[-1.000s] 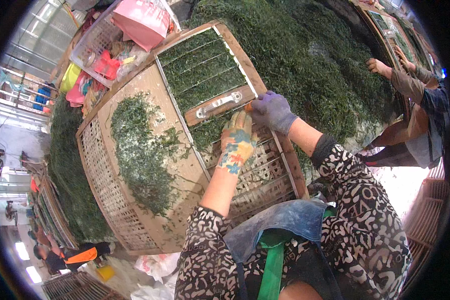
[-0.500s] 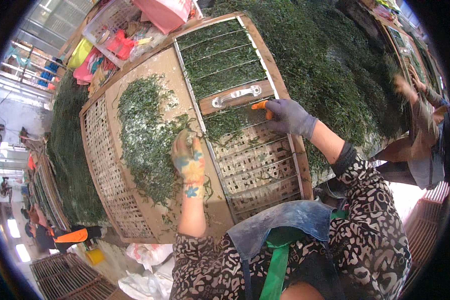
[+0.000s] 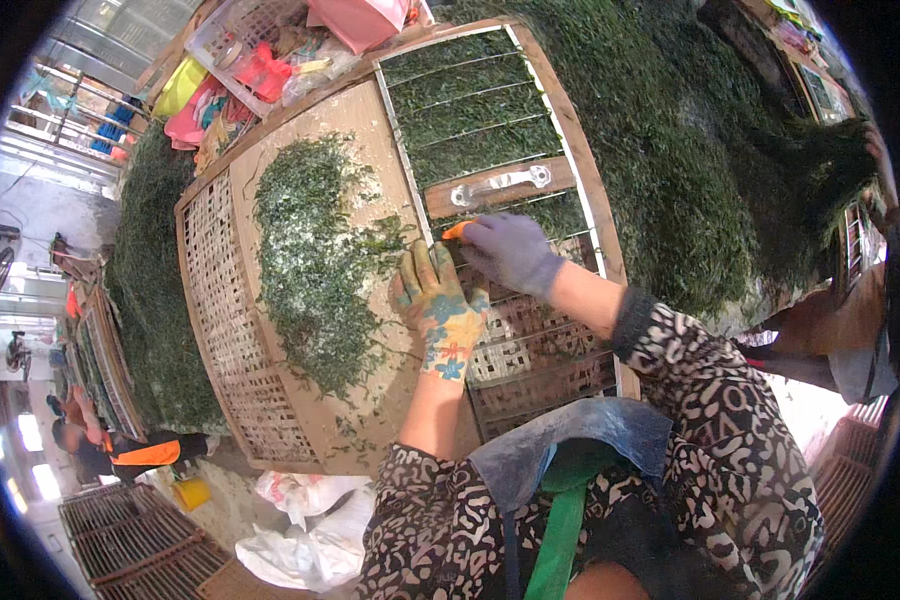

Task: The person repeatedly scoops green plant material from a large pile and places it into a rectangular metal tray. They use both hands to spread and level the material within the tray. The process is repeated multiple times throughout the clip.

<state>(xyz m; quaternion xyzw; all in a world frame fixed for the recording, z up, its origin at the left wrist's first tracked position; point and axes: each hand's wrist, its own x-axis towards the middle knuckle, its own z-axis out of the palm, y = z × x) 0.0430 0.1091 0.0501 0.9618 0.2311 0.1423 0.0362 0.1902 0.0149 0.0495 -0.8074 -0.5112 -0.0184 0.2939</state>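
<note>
My left hand, in a flower-patterned stained glove, lies with fingers stretched out over the near-left edge of a wire-barred frame. My right hand, in a grey-purple glove, is closed just to its right above the bars. Something orange shows at its fingertips; whether finger covering or held object, I cannot tell. Dark green shredded leafy stuff, like seaweed, fills the frame's far sections. The near ones show mostly bare woven mat. A metal handle sits on the frame's wooden crosspiece.
A loose green heap lies on the brown board at left. More green strands cover the surface behind. A plastic basket with pink and red items stands far left. A co-worker's sleeve shows at right.
My left hand has moved right from the heap's edge onto the frame's edge. My right hand has come left and nearer, beside it. The co-worker at right now has a bundle of green strands.
</note>
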